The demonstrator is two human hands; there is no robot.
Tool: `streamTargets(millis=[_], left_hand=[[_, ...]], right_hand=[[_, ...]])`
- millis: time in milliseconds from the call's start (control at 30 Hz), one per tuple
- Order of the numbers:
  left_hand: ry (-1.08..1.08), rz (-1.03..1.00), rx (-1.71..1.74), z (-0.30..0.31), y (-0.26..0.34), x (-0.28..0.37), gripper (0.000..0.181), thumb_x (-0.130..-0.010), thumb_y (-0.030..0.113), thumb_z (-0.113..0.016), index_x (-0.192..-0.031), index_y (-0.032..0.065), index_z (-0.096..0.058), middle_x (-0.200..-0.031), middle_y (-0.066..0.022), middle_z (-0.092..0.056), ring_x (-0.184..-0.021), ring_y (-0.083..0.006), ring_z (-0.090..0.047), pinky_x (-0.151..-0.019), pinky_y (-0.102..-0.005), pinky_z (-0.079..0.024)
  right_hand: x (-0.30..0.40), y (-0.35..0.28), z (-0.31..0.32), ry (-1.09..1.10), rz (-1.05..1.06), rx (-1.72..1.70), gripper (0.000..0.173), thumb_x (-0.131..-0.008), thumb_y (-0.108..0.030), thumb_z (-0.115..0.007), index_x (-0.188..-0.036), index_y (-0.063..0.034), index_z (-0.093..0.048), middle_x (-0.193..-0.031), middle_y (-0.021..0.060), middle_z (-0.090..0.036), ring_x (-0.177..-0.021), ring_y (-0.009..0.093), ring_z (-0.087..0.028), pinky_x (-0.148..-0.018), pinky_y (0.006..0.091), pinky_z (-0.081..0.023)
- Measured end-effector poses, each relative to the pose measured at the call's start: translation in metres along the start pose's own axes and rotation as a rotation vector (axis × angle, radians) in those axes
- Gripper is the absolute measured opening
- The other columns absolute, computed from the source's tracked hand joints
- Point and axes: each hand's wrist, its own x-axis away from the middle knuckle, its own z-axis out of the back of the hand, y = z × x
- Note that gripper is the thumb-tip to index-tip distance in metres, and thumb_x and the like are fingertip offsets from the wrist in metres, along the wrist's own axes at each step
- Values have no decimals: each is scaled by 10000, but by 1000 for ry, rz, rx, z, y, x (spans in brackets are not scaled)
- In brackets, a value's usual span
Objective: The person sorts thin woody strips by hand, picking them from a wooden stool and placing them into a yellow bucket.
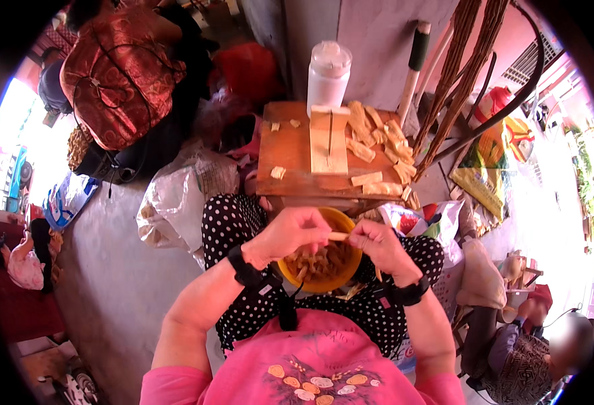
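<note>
My left hand [299, 235] and my right hand [380, 248] pinch a short pale strip [338, 236] between them. The strip is held level above a yellow bowl [282, 268] in my lap, which contains many brown, curled strips [322, 263]. Another thin strip [379, 274] sticks out below my right hand. Just beyond the bowl is a wooden stool [286, 147]. On it stands a pale wooden block [328, 147] with a dark upright slit or blade. Flat yellowish pieces [362, 126] of an unclear dried material lie heaped to the block's right.
A white bottle [328, 76] stands at the stool's back edge. A clear plastic sack [190, 187] sits to the left. Long brown rods [449, 81] and a green-gripped handle [419, 48] lean at the right. Other people sit at upper left [119, 81] and lower right [519, 359].
</note>
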Motion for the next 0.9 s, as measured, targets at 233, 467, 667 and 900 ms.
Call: streamTargets(millis=[233, 467, 667, 900], left_hand=[[74, -12, 87, 9, -22, 11, 84, -865, 88, -620, -897, 24, -576, -755, -65, -643, -561, -75, -574, -523, -191, -460], [138, -150, 160, 3, -13, 23, 361, -936, 247, -536, -1197, 11, -450, -1108, -136, -593, -954, -178, -610, -793, -303, -502], [84, -203, 159, -51, -37, 31, 493, -960, 306, -474, -1335, -4, -397, -1234, -106, -538, -1059, -150, -540, -880, -294, -453], [122, -57, 576, -63, -11, 24, 273, -971, 245, -447, -1013, -8, -537, -1086, -142, -615, -775, -226, -641, -605, -309, -538]], right_hand=[[-3, 11, -8, -38, -79, -22, 125, -889, -126, -582, -853, -7, -601, -747, -45, -554, -672, 33, -455, -588, 186, -372], [6, -4, -10, 14, -188, -466, 175, -913, -198, -570, -878, -27, -577, -661, -54, -469, -538, 40, -388, -481, 191, -303], [19, -21, -38, -92, -234, -860, 160, -943, -227, -519, -910, -75, -556, -628, -52, -420, -477, 52, -341, -423, 191, -251], [51, 5, -53, -196, -93, -1191, 353, -979, -222, -335, -1208, 7, -473, -965, 131, -592, -810, 217, -584, -721, 323, -486]])
